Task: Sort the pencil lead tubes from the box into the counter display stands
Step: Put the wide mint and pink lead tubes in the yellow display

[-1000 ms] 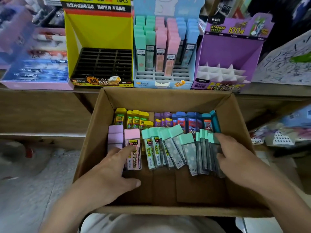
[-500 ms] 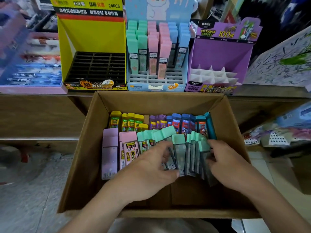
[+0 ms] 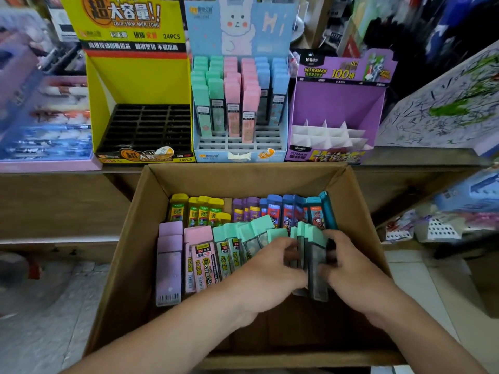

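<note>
An open cardboard box [image 3: 129,260] holds rows of pencil lead tubes: yellow [image 3: 199,211], purple and blue ones [image 3: 286,211] at the back, lilac [image 3: 168,265], pink [image 3: 201,260] and mint green ones [image 3: 243,236] in front. My left hand [image 3: 267,273] and my right hand [image 3: 351,268] close from both sides on a bunch of mint green tubes [image 3: 310,255] standing on edge. On the counter behind stand a yellow stand [image 3: 140,85] with empty black slots, a blue stand [image 3: 240,103] partly filled with mint, pink and blue tubes, and a purple stand [image 3: 337,109] with empty white dividers.
A pink tray of pens [image 3: 46,125] lies on the counter at the left. A scribbled white board [image 3: 445,103] leans at the right. Wooden shelves [image 3: 54,206] run under the counter, and a tiled floor [image 3: 40,306] shows at the lower left.
My left hand has moved right from the pink tubes to the mint green ones. Both hands have drawn together and gathered the green tubes into an upright bunch. The view has shifted closer.
</note>
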